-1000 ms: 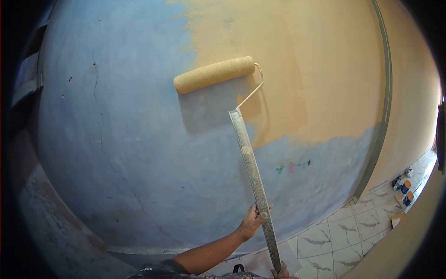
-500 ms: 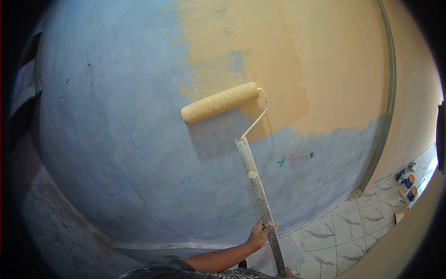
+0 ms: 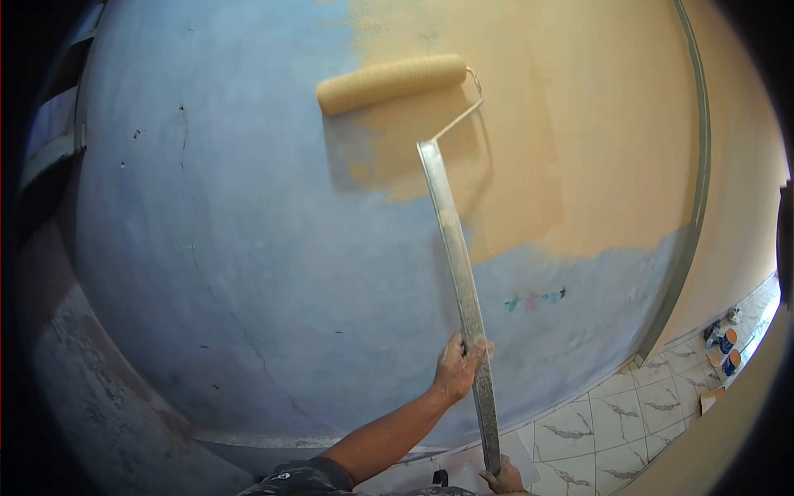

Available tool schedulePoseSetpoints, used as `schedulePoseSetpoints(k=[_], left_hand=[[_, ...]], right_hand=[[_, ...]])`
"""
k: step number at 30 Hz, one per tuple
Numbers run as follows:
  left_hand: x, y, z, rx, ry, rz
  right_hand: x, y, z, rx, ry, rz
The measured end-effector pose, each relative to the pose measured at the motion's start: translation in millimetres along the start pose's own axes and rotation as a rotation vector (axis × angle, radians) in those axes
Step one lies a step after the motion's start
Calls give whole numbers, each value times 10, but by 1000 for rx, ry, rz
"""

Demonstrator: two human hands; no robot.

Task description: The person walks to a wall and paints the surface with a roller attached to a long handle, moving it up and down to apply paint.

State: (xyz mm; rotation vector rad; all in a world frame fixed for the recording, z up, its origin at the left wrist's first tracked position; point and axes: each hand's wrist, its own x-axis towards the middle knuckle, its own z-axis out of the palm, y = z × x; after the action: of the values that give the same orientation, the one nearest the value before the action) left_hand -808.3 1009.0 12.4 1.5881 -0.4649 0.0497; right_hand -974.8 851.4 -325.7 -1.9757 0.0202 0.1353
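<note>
My left hand (image 3: 460, 369) is wrapped round the pole (image 3: 460, 256) of a paint roller, partway down its length. Lower, at the bottom edge of the view, my right hand (image 3: 506, 477) grips the pole's end; part of it is cut off. The long roller sleeve (image 3: 393, 84), coated in yellow-orange paint, lies slightly tilted near the top of the wall (image 3: 248, 273). It spans the border between blue surface and fresh yellow-orange paint (image 3: 612, 149). A bent wire frame (image 3: 459, 120) joins sleeve and pole.
A grey-green vertical strip (image 3: 697, 165) marks the wall's right side. Paint buckets (image 3: 728, 341) stand on the marble-patterned tile floor (image 3: 571, 426) at far right. Small coloured marks (image 3: 533, 302) and a thin crack (image 3: 196, 248) show on the blue wall. A ledge (image 3: 62, 331) runs along the left.
The roller has moved up the wall with both hands, and the sleeve is more level. More yellow-orange paint shows below it, and my right hand has come further into view.
</note>
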Motion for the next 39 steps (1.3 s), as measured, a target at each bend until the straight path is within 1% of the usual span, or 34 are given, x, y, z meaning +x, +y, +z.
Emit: schedulePoseSetpoints(k=[1, 3, 4, 6, 7, 9, 10, 12, 13, 15, 16, 18, 19, 21, 22, 24, 25, 27, 29, 31, 33, 35, 37, 39], left_hand=[[84, 149, -24, 1, 0, 12], [227, 443, -63, -84, 3, 60], [307, 596, -79, -80, 3, 75], [445, 893, -118, -66, 23, 189], [515, 1043, -135, -62, 23, 203], [663, 1328, -161, -56, 52, 254], [749, 1459, -178, -53, 46, 271], [914, 1742, -212, -96, 50, 305], [994, 1888, -223, -92, 41, 324], [1126, 2176, -241, -98, 58, 370], [1196, 2323, -246, -97, 51, 387], [1335, 2624, -255, -87, 66, 454], [1409, 2786, -257, -88, 57, 467], [1542, 3094, -271, -84, 83, 510], [1612, 3266, -288, -86, 76, 519], [1719, 3574, -341, -44, 67, 514], [1738, 3711, -358, -46, 63, 527], [1697, 3892, -393, -13, 164, 566], [1404, 3878, -494, -54, 131, 604], [1144, 3674, -704, -94, 39, 629], [881, 3356, -924, -93, -15, 620], [593, 2952, -1174, -6, -75, 575], [277, 2466, -1399, -7, -108, 465], [31, 1840, -1638, -37, -192, 331]], right_hand=[[64, -29, 6, -2, 5, -10], [177, -182, 36, 166, 3, 17], [222, -298, -2, 165, 7, 2], [199, -780, -185, 52, 71, -117], [325, -701, -159, 51, 75, -131], [597, -583, -128, -99, 55, -89], [661, -557, -153, -98, 67, -102], [618, -924, -370, -27, 50, -282], [640, -1071, -422, -26, 65, -298], [645, -1402, -460, -110, 345, -435], [578, -1676, -521, -110, 358, -447], [439, -2300, -706, -97, 626, -608], [464, -2494, -810, -98, 640, -616], [472, -2831, -991, -243, 646, -734], [446, -3053, -1092, -244, 657, -738], [349, -3506, -1289, -146, 529, -582], [344, -3693, -1382, -149, 538, -591], [303, -4027, -1546, -176, 604, -640], [233, -4379, -1766, -194, 621, -648], [130, -4788, -1923, -183, 626, -612], [206, -5084, -2068, -254, 691, -714], [305, -5382, -2180, -275, 765, -853], [251, -5769, -2252, -291, 755, -774], [179, -6133, -2269, -271, 744, -791]])
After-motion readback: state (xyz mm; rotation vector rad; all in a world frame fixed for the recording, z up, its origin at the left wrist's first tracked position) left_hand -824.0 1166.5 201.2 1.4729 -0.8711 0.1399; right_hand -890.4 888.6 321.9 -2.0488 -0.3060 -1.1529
